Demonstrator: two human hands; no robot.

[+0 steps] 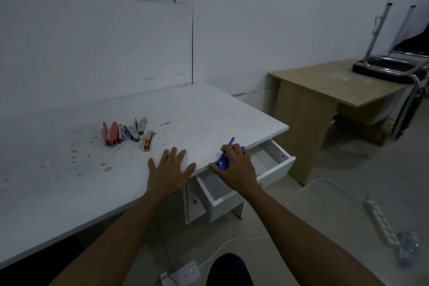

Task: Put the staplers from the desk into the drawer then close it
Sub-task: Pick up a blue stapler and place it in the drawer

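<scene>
Your right grip point(234, 165) holds a blue stapler point(224, 158) over the open drawer point(274, 165); your left grip point(170, 169) lies flat, spread wide, on the table point(69, 181).

Dim, bluish, even light; soft focus, faint shadows, wide-angle bending at the edges.

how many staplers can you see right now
About 6, though the pile overlaps, so some may be hidden. One blue stapler is in the right hand over the open drawer. Roughly four sit clustered on the desk, around the red stapler, with an orange stapler beside them.
</scene>
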